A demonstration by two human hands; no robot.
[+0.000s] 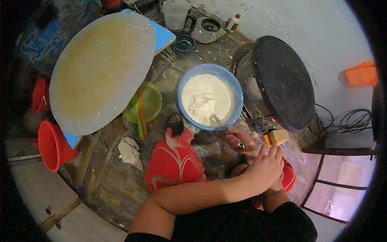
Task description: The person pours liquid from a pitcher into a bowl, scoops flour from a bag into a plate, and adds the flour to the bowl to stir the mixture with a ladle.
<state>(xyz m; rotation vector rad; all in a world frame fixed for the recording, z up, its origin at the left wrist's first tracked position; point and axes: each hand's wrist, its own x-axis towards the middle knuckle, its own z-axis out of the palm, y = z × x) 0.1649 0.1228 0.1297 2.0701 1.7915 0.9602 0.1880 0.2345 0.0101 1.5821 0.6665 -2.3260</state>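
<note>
A blue basin holds a pale, thick batter with a lumpy, lighter patch on the left. At the basin's near right rim, my right hand is closed round a metal utensil. The utensil's shaft slants into the batter, and its lower end is hidden. My left hand reaches across my body with fingers stretched out, lying over my right wrist and forearm. It holds nothing I can see.
A round black griddle stands right of the basin, with a yellowish block near its base. On the left are a large round pale board, a green bowl with utensils, a crumpled cloth and red buckets. Cables hang at right.
</note>
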